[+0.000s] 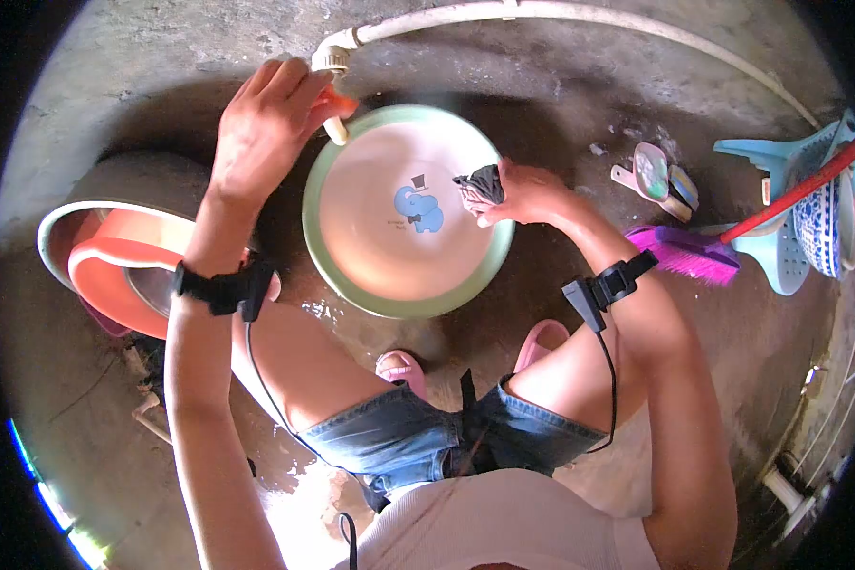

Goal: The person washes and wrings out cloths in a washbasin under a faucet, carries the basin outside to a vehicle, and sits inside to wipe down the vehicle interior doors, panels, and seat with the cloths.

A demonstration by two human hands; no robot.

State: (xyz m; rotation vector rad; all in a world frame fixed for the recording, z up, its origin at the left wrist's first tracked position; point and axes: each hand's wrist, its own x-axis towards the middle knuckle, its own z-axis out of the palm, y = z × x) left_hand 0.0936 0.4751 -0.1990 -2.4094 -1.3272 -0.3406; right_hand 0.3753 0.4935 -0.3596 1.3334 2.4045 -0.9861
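Evidently the crumpled cloth point(482, 186) sits bunched in the right hand point(530, 195), closed snugly around it, at the right rim of the basin point(399, 309). By the basin's upper-left rim, the left hand point(268, 122) curls around the orange tap handle point(343, 103); working it looks like the step in hand, seemingly calling for a small twist.

The pale, green-rimmed basin point(389, 308) stands upright at upper centre. The dark cloth point(482, 180) is crumpled, above right of centre; the orange-handled tap point(336, 130), upper left.
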